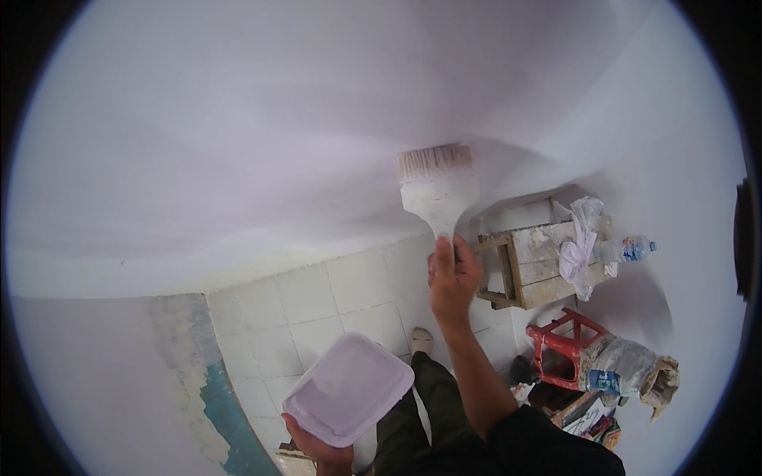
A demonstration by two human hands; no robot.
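White-painted wall (pixel 238 143) is filling the view. Right hand (pixel 452 278) is clamping the wide paintbrush (pixel 438 186) handle, long axis upright, bristles touching the wall directly above the grip. Left hand (pixel 317 448) is gripping a plastic paint tray (pixel 348 389) below.

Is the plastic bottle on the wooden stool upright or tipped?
Tipped. The plastic bottle lies on its side across the wooden stool, its cap pointing right, beside a knotted plastic bag.
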